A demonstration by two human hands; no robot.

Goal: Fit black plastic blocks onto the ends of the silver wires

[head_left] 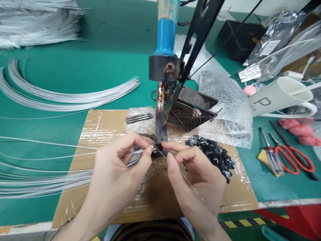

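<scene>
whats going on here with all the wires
A person's left hand pinches a bundle of thin silver wires at the tip of a clamped blue-handled soldering iron, over a cardboard sheet. The right hand pinches a single fine strand at the same spot. A heap of small black parts lies beside the right hand.

**Bright, even light in a bowed wide-angle view**

Strong, diffuse light falls from above. Only soft, short shadows lie on the cardboard (155, 197) under the left hand (117, 170) and right hand (198, 174). Glare streaks the cardboard's tape, the foil bags (273, 36) and the bubble wrap (225, 103). The wire stack (37, 23) at top left is smeared by blur. Edges bow outward and the centre is sharp.
</scene>
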